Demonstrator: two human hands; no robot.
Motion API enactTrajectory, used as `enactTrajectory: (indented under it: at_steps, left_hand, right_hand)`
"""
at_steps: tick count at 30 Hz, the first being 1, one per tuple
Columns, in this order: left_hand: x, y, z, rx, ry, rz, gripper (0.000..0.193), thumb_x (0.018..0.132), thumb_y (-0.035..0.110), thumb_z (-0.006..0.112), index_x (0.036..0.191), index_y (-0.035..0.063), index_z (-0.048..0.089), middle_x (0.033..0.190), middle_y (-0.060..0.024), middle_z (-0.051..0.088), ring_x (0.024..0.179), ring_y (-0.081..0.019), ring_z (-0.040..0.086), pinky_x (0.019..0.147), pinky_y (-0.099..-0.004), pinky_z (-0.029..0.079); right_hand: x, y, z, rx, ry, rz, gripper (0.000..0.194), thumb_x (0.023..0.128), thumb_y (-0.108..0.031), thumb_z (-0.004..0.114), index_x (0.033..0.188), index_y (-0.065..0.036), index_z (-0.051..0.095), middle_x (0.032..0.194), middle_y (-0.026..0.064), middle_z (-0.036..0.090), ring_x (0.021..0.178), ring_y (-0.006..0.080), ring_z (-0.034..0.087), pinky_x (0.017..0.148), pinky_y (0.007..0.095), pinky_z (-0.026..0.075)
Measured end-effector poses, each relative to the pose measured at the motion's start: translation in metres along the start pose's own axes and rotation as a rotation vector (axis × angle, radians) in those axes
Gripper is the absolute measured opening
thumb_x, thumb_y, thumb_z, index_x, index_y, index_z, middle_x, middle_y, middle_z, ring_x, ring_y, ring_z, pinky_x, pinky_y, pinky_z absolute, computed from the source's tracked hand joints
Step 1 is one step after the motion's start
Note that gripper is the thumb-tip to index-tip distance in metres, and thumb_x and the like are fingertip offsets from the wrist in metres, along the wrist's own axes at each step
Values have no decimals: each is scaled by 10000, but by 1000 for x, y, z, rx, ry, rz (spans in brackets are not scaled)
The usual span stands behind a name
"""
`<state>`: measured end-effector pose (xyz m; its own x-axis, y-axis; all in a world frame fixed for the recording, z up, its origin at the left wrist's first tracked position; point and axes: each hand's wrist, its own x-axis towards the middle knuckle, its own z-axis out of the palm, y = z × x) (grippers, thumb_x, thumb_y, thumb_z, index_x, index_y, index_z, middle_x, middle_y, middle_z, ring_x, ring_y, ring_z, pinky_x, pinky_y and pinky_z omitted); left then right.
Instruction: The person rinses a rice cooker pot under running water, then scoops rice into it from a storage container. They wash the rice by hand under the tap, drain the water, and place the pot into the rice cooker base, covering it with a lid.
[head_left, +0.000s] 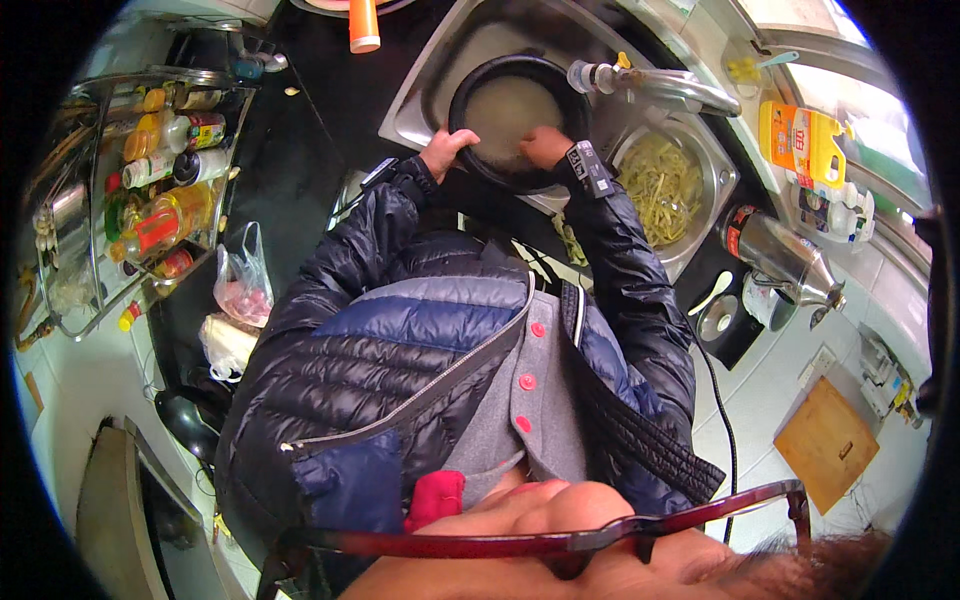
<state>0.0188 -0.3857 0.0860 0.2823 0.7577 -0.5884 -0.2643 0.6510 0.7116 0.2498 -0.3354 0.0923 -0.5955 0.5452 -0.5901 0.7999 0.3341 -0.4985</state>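
A round dark pot (582, 97) with cloudy liquid in it sits in the left basin of a stainless steel sink (420, 94). My left hand (445, 150) grips the pot's near left rim, thumb over the edge. My right hand (546, 146) reaches over the near right rim, its fingers at or in the liquid; the fingertips are hidden, so I cannot tell whether they hold anything. Above the pot's right side hangs the end of a metal faucet (667, 86). Right of my right forearm, a round metal strainer or bowl holds pale green vegetable strips (660, 187) in the other basin.
Left stands a wire rack (97, 217) with bottles and jars; below it lie plastic bags (244, 289). An orange cylindrical object (364, 26) is beyond. At right are a yellow jug (802, 142), a metal thermos flask (780, 251), a white spoon (711, 291) and a wooden board (826, 445).
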Motion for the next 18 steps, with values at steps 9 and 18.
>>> enactTrajectory:
  at_steps: [9,18]
  left_hand:
    - [4,0,-4,3,12,-32,167,817,164,628,931,43,641,830,-6,618,797,-126,571,733,-278,463]
    - [4,0,-5,12,-8,-42,121,817,168,620,868,63,651,826,-3,614,793,-121,559,735,-274,448]
  right_hand:
    - [34,-32,-19,-84,527,477,367,828,-215,579,1193,-180,561,1147,183,548,992,387,604,790,489,528]
    - [-22,-61,-1,-378,173,252,282,777,-196,603,1049,-186,676,1255,77,541,1122,308,541,854,480,482]
